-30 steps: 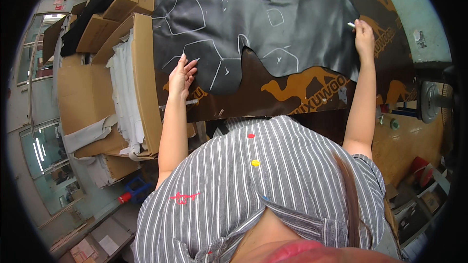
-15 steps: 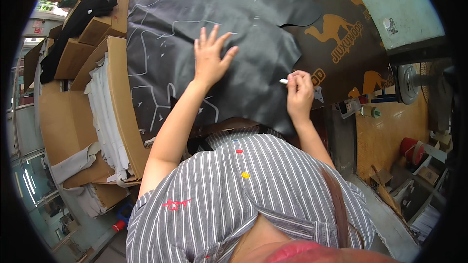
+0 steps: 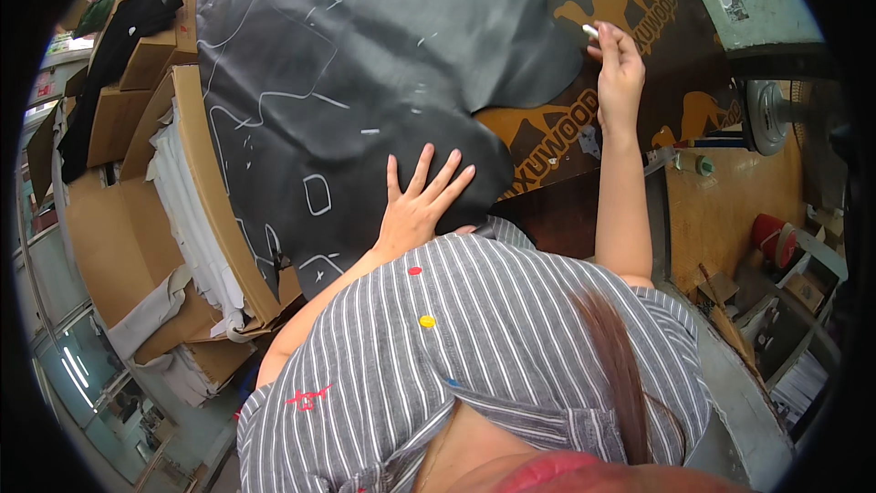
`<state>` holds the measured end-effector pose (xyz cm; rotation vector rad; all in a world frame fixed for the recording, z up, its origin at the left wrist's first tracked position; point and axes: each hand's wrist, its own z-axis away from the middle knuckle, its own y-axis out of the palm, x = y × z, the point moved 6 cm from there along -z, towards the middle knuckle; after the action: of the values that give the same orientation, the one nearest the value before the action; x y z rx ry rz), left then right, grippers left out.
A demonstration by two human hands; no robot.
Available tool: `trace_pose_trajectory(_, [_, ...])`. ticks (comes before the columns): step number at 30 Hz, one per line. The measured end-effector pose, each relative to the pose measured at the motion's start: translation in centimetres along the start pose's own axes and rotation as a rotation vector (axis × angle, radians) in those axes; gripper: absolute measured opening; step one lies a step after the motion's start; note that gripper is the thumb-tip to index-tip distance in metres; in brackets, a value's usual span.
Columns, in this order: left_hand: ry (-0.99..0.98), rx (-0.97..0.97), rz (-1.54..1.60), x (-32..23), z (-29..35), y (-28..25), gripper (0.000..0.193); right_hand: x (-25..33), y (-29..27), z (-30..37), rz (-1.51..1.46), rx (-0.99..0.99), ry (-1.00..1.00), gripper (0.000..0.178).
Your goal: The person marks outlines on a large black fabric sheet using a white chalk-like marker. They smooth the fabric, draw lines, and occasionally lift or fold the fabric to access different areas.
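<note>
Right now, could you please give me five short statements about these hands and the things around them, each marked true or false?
1. The right hand holds a short white stick. True.
2. The left hand lies on the black sheet. True.
3. The left hand is a fist. False: its fingers are spread.
4. The black sheet is unmarked. False: it bears white marks.
5. The person's shirt is striped. True.

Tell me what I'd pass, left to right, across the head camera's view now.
Pale sheets in a cardboard box, left hand spread on the black sheet, right hand holding a white stick, green cylindrical object, red container.
</note>
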<state>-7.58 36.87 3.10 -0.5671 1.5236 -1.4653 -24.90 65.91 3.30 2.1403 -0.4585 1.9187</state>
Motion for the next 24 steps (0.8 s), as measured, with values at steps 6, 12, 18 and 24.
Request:
trace_pose_trajectory(6, [0.062, -0.117, 0.080, 0.4, 0.5, -2.2, 0.050, -0.7, 5.4, -1.2, -0.353, 0.256, 0.071, 0.013])
trace_pose_trajectory(12, [0.087, -0.284, 0.221, 0.6, -6.1, -4.3, 0.043, -0.8, 7.0, 0.8, 0.239, 0.285, -0.172, 0.012])
trace_pose_trajectory(18, [0.088, -0.270, 0.098, 0.2, -8.7, -2.5, 0.052, 0.4, 7.9, 1.3, 0.393, 0.327, -0.321, 0.010])
trace_pose_trajectory(24, [0.115, -0.275, 0.144, 0.5, -9.1, -2.2, 0.058, -0.8, 9.0, -0.7, 0.013, 0.288, 0.006, 0.013])
